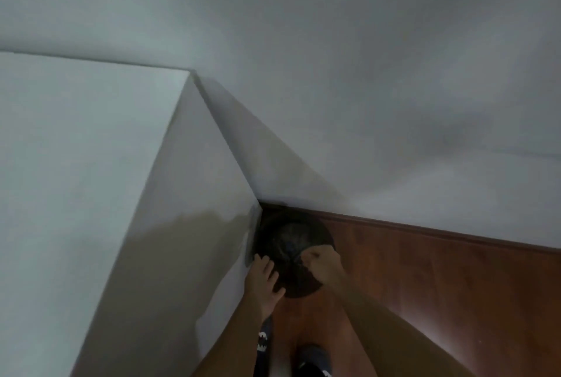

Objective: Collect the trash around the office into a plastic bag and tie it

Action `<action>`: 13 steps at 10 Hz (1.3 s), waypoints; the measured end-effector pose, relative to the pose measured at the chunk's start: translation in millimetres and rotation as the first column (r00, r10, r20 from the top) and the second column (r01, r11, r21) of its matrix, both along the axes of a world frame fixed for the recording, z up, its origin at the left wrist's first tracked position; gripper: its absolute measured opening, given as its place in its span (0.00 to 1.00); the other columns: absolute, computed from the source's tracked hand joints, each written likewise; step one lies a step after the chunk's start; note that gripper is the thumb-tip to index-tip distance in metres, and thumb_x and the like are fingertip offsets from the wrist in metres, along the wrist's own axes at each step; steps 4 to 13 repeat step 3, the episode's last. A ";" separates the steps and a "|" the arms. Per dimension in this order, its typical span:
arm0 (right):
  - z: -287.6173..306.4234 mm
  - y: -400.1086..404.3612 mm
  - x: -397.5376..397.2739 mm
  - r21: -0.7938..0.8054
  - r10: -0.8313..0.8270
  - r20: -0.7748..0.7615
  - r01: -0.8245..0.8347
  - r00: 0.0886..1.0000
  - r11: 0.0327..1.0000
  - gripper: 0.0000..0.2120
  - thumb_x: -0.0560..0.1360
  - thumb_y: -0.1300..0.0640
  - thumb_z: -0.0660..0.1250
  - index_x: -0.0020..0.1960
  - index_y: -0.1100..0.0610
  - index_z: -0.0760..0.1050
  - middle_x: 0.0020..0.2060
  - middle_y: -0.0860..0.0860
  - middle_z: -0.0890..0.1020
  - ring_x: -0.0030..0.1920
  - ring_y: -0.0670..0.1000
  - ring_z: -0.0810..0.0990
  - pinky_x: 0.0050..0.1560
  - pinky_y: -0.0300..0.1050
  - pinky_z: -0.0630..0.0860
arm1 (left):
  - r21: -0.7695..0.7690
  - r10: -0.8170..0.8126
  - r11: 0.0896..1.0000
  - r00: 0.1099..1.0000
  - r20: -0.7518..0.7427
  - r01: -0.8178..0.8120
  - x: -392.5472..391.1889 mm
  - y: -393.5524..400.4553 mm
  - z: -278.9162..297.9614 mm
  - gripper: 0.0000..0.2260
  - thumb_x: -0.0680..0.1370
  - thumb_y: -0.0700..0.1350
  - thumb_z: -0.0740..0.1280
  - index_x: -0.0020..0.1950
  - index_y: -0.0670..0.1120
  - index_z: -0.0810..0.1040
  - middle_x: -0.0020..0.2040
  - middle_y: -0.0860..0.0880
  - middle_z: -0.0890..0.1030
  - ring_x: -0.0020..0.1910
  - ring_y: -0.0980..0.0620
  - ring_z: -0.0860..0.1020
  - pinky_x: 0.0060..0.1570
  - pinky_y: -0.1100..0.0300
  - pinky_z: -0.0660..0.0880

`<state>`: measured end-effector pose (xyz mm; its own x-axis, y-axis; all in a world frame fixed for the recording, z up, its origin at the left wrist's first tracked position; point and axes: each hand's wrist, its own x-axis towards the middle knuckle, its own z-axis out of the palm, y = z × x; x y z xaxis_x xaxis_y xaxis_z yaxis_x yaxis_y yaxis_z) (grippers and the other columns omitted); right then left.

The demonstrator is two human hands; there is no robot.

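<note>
A round dark bin lined with a black plastic bag (290, 240) stands on the floor in the corner between a white cabinet and the wall. My right hand (320, 261) is closed on a bunch of the bag's edge at the bin's near right rim. On the near left rim rests my left hand (267, 275), fingers spread over the bag's folded edge; whether it grips is unclear. The inside of the bag is dark and blurred, so its contents do not show.
A tall white cabinet (91, 179) fills the left side, its side panel touching the bin. A white wall (364, 73) with a brown skirting board (440, 232) runs behind. Reddish wooden floor (425, 285) extends to the right. My feet in dark slippers (312, 358) are below.
</note>
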<state>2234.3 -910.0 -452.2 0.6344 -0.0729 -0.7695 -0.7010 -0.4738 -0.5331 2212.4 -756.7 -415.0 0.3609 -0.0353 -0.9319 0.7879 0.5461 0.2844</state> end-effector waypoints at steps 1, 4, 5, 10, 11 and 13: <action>41.3 -8.3 2.9 -0.007 -0.026 0.041 0.026 0.999 1.000 0.15 0.75 0.62 0.62 0.32 0.53 0.79 0.40 0.54 0.83 0.47 0.58 0.83 0.45 0.45 0.78 | 0.039 -0.007 0.999 0.996 0.094 0.004 -1.2 -6.3 47.2 0.23 0.83 0.53 0.51 0.77 0.46 0.60 0.77 0.47 0.62 0.75 0.45 0.60 0.71 0.44 0.56; 154.4 -12.4 -11.0 0.271 -0.302 0.071 0.273 0.951 0.923 0.08 0.75 0.73 0.61 0.39 0.77 0.73 0.31 0.61 0.76 0.22 0.52 0.77 0.24 0.41 0.77 | 0.177 -0.157 0.978 0.947 0.282 0.110 -20.7 -12.9 168.7 0.19 0.82 0.49 0.58 0.71 0.45 0.69 0.68 0.50 0.73 0.66 0.51 0.71 0.65 0.51 0.65; 154.4 -12.4 -11.0 0.271 -0.302 0.071 0.273 0.951 0.923 0.08 0.75 0.73 0.61 0.39 0.77 0.73 0.31 0.61 0.76 0.22 0.52 0.77 0.24 0.41 0.77 | 0.177 -0.157 0.978 0.947 0.282 0.110 -20.7 -12.9 168.7 0.19 0.82 0.49 0.58 0.71 0.45 0.69 0.68 0.50 0.73 0.66 0.51 0.71 0.65 0.51 0.65; 154.4 -12.4 -11.0 0.271 -0.302 0.071 0.273 0.951 0.923 0.08 0.75 0.73 0.61 0.39 0.77 0.73 0.31 0.61 0.76 0.22 0.52 0.77 0.24 0.41 0.77 | 0.177 -0.157 0.978 0.947 0.282 0.110 -20.7 -12.9 168.7 0.19 0.82 0.49 0.58 0.71 0.45 0.69 0.68 0.50 0.73 0.66 0.51 0.71 0.65 0.51 0.65; 154.4 -12.4 -11.0 0.271 -0.302 0.071 0.273 0.951 0.923 0.08 0.75 0.73 0.61 0.39 0.77 0.73 0.31 0.61 0.76 0.22 0.52 0.77 0.24 0.41 0.77 | 0.177 -0.157 0.978 0.947 0.282 0.110 -20.7 -12.9 168.7 0.19 0.82 0.49 0.58 0.71 0.45 0.69 0.68 0.50 0.73 0.66 0.51 0.71 0.65 0.51 0.65; 154.4 -12.4 -11.0 0.271 -0.302 0.071 0.273 0.951 0.923 0.08 0.75 0.73 0.61 0.39 0.77 0.73 0.31 0.61 0.76 0.22 0.52 0.77 0.24 0.41 0.77 | 0.177 -0.157 0.978 0.947 0.282 0.110 -20.7 -12.9 168.7 0.19 0.82 0.49 0.58 0.71 0.45 0.69 0.68 0.50 0.73 0.66 0.51 0.71 0.65 0.51 0.65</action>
